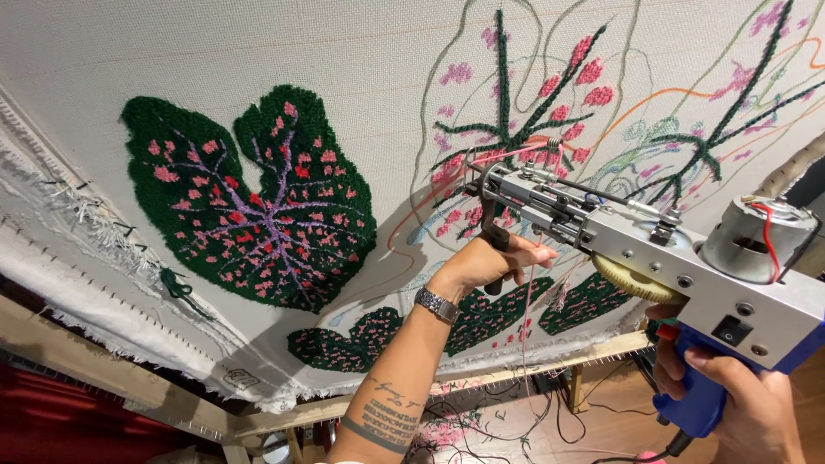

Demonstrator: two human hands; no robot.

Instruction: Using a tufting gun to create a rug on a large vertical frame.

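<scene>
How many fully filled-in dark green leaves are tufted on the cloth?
3. One large leaf at centre-left; a smaller one low near the frame edge, left of the left hand's forearm; a third beneath the tufting gun, partly hidden. Others may be covered.

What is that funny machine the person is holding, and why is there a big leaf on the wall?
The picture comes from a camera worn on the person's head, so you see their own two hands. The machine is a tufting gun, a metal tool with a blue handle and a round motor on top. The right hand holds the blue handle, and the left hand holds the black front handle. Pink yarn runs into the tip of the gun, which points at a white cloth stretched on a wooden frame. The cloth carries a fluffy dark green leaf with pink spots, made of yarn. More leaves beside it are only partly filled in.
</scene>
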